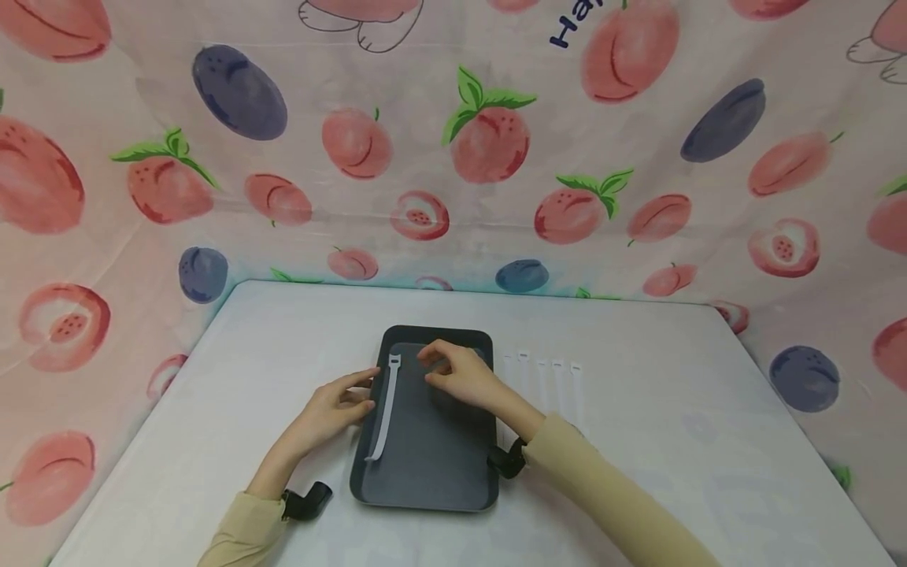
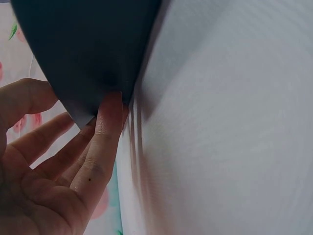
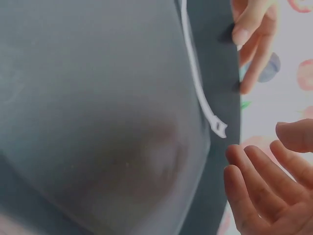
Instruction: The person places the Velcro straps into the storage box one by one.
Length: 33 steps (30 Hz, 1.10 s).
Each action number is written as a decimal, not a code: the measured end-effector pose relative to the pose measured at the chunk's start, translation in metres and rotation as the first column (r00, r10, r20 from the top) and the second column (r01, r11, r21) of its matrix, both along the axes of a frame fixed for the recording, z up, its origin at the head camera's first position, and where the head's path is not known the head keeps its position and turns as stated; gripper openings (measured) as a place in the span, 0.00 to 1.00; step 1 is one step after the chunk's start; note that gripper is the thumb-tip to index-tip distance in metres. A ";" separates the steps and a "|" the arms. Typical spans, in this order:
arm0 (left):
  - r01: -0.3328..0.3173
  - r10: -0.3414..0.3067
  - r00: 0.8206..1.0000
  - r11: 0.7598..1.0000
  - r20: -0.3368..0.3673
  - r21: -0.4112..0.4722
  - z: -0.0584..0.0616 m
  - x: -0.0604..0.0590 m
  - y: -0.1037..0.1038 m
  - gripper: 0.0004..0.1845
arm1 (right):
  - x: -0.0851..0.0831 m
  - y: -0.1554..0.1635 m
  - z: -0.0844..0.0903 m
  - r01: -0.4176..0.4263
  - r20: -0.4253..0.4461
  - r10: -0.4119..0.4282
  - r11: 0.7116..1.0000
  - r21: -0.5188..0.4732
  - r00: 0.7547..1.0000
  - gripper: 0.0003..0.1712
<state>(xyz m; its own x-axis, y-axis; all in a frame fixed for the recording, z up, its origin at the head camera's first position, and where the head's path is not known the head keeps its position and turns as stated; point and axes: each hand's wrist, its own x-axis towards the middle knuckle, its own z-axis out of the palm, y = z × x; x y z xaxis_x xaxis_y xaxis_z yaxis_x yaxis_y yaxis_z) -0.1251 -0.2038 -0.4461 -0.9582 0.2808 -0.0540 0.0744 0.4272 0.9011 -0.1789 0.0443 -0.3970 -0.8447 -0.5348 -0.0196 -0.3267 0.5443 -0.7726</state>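
Note:
A white cable tie (image 1: 386, 408) with a slotted head lies lengthwise along the left side of the dark grey tray (image 1: 439, 465). In the right wrist view the slotted end of the tie (image 3: 217, 126) points toward the tray's far end. My left hand (image 1: 328, 409) touches the tray's left edge; in the left wrist view its fingers (image 2: 105, 132) rest against the outer wall. Above the tray's far part hovers my right hand (image 1: 464, 376), fingers loosely bent and nothing between them. In the right wrist view that hand (image 3: 274, 191) is apart from the tie.
Several more white cable ties (image 1: 560, 386) lie side by side to the right of the tray, partly hidden by the right forearm. All of it stands on a white table (image 1: 673, 441). A fruit-printed cloth (image 1: 425, 142) hangs behind and at the sides.

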 end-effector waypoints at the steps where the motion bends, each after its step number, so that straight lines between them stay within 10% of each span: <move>1: 0.000 0.000 1.000 1.000 -0.002 -0.001 0.000 0.000 0.000 0.29 | 0.002 0.002 0.003 -0.008 -0.012 0.008 1.000 -0.003 1.000 0.18; 17: 0.011 -0.011 1.000 1.000 -0.021 0.008 -0.003 0.000 -0.001 0.29 | 0.032 0.038 0.034 -0.036 -0.117 0.034 0.999 -0.012 0.993 0.18; 33: -0.009 0.009 1.000 1.000 -0.021 -0.021 -0.001 0.000 0.000 0.29 | 0.032 0.106 0.010 0.042 -0.183 -0.047 0.999 -0.033 0.982 0.16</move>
